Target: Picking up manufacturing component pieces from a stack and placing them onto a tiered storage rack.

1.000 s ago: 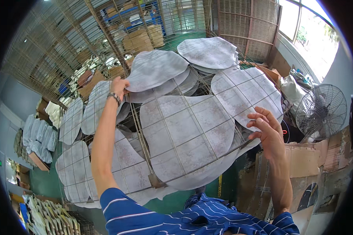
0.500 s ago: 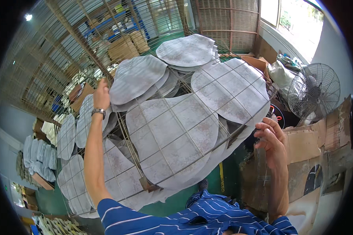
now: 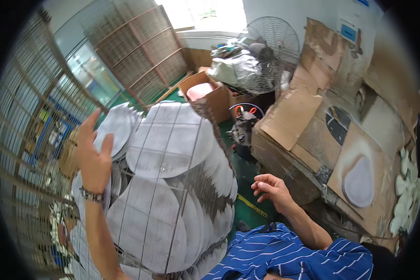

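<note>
Hovering empty | left hand (image 3: 93,161) spread, right hand (image 3: 274,192) half-curled | we judged grey sheets (image 3: 144,210) light, bendy, best gripped by edges

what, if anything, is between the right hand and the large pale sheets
Wire mesh runs over the large pale sheets, so reaching them from directly above looks obstructed. From the right hand across to the mesh, nothing visible intervenes, just a gap over the green floor.

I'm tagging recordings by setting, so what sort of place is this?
Probably a workshop or small factory floor: stacked pale, rounded sheets, a large mesh panel and a cardboard-covered work surface suggest it.
</note>
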Demonstrator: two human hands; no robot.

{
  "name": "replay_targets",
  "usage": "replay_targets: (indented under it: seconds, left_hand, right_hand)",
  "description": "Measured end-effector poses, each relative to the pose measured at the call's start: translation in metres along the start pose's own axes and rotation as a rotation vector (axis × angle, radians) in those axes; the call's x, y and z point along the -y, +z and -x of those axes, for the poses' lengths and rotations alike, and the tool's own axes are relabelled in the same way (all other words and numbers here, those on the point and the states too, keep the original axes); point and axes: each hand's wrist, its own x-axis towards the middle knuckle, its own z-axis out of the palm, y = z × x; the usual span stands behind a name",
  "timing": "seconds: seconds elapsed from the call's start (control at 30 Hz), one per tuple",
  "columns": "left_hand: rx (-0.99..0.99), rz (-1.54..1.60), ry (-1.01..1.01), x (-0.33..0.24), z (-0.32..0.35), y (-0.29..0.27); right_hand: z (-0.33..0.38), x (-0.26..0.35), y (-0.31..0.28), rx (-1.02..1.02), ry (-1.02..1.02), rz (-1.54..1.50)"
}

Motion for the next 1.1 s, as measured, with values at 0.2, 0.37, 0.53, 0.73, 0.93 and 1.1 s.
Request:
replay_targets:
  seconds: [0.2, 0.37, 0.53, 0.73, 0.93, 1.1]
  left_hand:
    - [0.286, 0.143, 0.66, -0.126, -0.093, 0.097]
    - [0.736, 0.296, 0.949, -0.255, -0.104, 0.192]
    - [0.917, 0.395, 1.114, -0.334, -0.043, 0.303]
    - [1.317, 0.652, 0.954, -0.363, 0.071, 0.401]
    - [1.497, 0.923, 0.267, -0.374, 0.225, 0.518]
    - [1.461, 1.127, -0.275, -0.408, 0.321, 0.567]
  right_hand:
    - [0.042, -0.033, -0.056, -0.268, -0.043, 0.015]
    - [0.083, -0.059, -0.105, -0.486, -0.063, -0.028]
    - [0.125, -0.082, -0.155, -0.724, -0.101, -0.081]
    - [0.159, -0.101, -0.206, -0.829, -0.04, -0.142]
    - [0.169, -0.114, -0.276, -0.931, 0.043, -0.212]
    - [0.179, -0.131, -0.323, -1.041, 0.083, -0.264]
